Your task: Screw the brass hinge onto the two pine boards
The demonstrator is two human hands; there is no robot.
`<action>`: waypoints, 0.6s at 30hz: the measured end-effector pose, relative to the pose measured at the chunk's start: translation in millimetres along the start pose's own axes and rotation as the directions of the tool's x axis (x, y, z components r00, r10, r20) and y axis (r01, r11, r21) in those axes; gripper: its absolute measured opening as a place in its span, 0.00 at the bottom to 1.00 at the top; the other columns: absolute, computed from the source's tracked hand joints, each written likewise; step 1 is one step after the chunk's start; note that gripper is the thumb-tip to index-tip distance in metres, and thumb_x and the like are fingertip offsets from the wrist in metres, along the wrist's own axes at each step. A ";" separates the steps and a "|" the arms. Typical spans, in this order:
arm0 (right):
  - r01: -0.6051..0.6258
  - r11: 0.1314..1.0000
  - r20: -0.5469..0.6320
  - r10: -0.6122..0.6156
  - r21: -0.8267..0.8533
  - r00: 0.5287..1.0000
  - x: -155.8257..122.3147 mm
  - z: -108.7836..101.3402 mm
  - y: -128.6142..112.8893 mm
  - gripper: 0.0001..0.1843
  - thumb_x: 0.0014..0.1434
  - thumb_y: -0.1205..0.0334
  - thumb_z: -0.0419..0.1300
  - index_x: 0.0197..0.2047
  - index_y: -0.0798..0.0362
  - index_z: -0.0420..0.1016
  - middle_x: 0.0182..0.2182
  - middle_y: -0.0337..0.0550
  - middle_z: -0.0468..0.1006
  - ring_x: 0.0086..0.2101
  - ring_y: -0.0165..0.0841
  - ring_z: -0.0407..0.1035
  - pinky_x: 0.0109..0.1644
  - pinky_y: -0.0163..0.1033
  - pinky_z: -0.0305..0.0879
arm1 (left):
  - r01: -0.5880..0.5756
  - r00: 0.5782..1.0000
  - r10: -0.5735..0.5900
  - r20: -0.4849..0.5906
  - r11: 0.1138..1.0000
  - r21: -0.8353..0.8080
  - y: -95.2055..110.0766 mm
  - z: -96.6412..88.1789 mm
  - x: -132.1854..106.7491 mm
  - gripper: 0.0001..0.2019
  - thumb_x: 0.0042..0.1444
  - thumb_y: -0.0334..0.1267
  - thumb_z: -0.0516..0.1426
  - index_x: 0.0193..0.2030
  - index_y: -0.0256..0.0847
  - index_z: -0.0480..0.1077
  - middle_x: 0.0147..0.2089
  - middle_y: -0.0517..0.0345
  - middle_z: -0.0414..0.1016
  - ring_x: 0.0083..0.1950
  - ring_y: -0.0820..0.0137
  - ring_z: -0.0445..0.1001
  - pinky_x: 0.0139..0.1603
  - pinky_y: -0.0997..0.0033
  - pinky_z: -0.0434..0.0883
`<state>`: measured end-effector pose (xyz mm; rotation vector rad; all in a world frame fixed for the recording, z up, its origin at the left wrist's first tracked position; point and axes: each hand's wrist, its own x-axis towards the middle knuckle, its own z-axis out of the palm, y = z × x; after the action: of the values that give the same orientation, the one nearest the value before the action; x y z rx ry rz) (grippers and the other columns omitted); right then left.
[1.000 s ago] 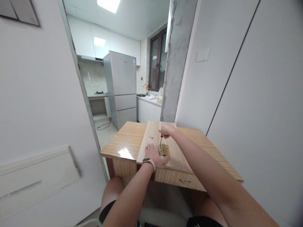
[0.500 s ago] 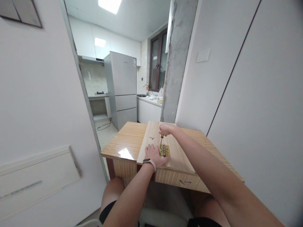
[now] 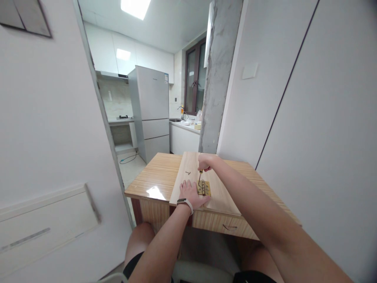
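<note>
On the wooden desk, a gold hinge lies across two pale boards. The left hand presses down beside it, thumb spread wide. The right hand curls its fingers around a screwdriver.

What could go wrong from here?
The screwdriver in the right hand might slip off the hinge and jab the left hand, which presses down close beside it.
The loose screws on the board could roll away if it gets jolted.
</note>
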<state>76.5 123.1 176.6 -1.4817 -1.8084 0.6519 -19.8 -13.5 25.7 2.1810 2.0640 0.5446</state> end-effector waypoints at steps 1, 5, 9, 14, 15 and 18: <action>-0.023 0.999 0.029 0.024 -0.036 0.999 0.3 -0.1 -0.5 0.19 0.48 0.59 0.71 0.16 0.49 0.66 0.11 0.34 0.64 0.20 0.33 0.66 0.28 0.39 0.65 | 0.002 1.000 -0.002 -0.001 1.000 0.002 0.3 -0.2 -0.2 0.49 0.46 0.79 0.47 0.64 0.43 0.66 0.72 0.38 0.59 0.74 0.38 0.50 0.73 0.40 0.43; -0.053 0.991 0.107 0.067 -0.126 0.992 -1.0 -0.3 -3.4 0.20 0.40 0.68 0.74 0.13 0.50 0.65 0.08 0.31 0.60 0.19 0.32 0.64 0.29 0.39 0.64 | 0.003 1.000 -0.003 0.000 1.000 0.011 1.4 -1.6 -1.0 0.50 0.46 0.80 0.47 0.64 0.43 0.66 0.72 0.38 0.59 0.74 0.37 0.50 0.73 0.40 0.44; 0.065 0.958 0.204 -0.006 -0.279 0.979 -5.5 -3.9 -10.9 0.21 0.37 0.72 0.75 0.12 0.50 0.66 0.09 0.33 0.62 0.24 0.35 0.69 0.34 0.39 0.65 | 0.002 1.000 -0.003 0.009 1.000 0.022 1.5 -2.5 -1.4 0.50 0.47 0.80 0.47 0.64 0.42 0.66 0.73 0.39 0.58 0.74 0.37 0.49 0.73 0.40 0.43; 0.302 0.720 0.486 0.055 -0.624 0.872 -16.5 -15.1 -23.3 0.13 0.40 0.60 0.77 0.23 0.54 0.78 0.18 0.38 0.75 0.28 0.35 0.74 0.38 0.37 0.66 | -0.002 1.000 0.002 0.012 1.000 0.016 -0.2 0.6 -0.2 0.51 0.46 0.80 0.46 0.65 0.42 0.66 0.72 0.39 0.59 0.74 0.37 0.49 0.73 0.40 0.43; 0.335 0.654 0.516 0.100 -0.678 0.851 -18.7 -16.6 -25.5 0.15 0.44 0.55 0.76 0.26 0.55 0.80 0.20 0.41 0.78 0.29 0.36 0.75 0.39 0.37 0.67 | -0.004 1.000 0.004 0.009 1.000 0.010 -0.6 1.5 0.2 0.51 0.46 0.80 0.45 0.65 0.42 0.66 0.72 0.39 0.59 0.74 0.37 0.49 0.73 0.40 0.44; 0.391 0.487 0.521 0.163 -0.781 0.838 -23.4 -16.9 -31.9 0.25 0.56 0.42 0.68 0.33 0.61 0.83 0.25 0.52 0.81 0.36 0.41 0.78 0.44 0.39 0.68 | -0.004 1.000 0.004 0.011 1.000 0.000 -1.4 2.8 0.9 0.52 0.46 0.81 0.45 0.65 0.42 0.65 0.73 0.38 0.58 0.74 0.37 0.48 0.72 0.39 0.43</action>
<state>72.1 92.5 206.5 -1.8634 -2.9586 -0.0400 -20.2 -12.0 22.8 2.1840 2.0540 0.5319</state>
